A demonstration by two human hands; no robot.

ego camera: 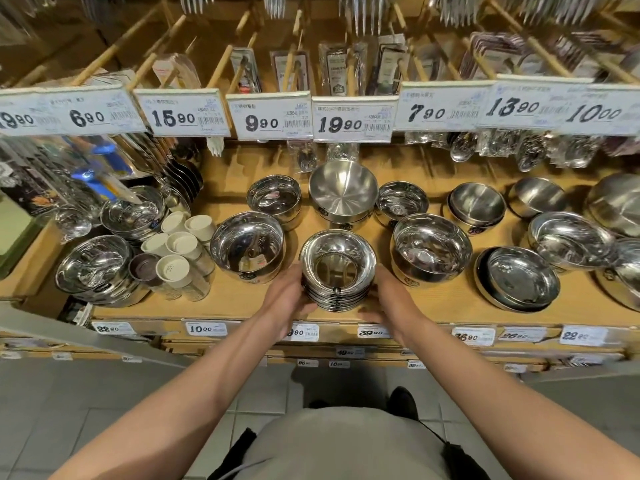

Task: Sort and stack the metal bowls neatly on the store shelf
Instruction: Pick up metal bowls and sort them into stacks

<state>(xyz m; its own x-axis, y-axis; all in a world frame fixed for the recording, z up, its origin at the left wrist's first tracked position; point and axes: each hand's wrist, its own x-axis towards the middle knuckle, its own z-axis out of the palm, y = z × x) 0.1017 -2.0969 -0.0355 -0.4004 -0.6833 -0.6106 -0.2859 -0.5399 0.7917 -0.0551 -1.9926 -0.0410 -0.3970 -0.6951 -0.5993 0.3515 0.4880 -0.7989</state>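
Bowls (337, 271), nested in a stack, sit at the shelf (228, 306) front edge, left hand (289, 299) and right hand (389, 299) cupping its sides, fingers curled round it. Beyond the stack stands a tilted bowl (343, 190).

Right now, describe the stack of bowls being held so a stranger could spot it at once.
On the wooden shelf, look at the front edge, below the 19.90 price tag. The stack of small steel bowls sits between the left hand and right hand, the only many-rimmed pile.
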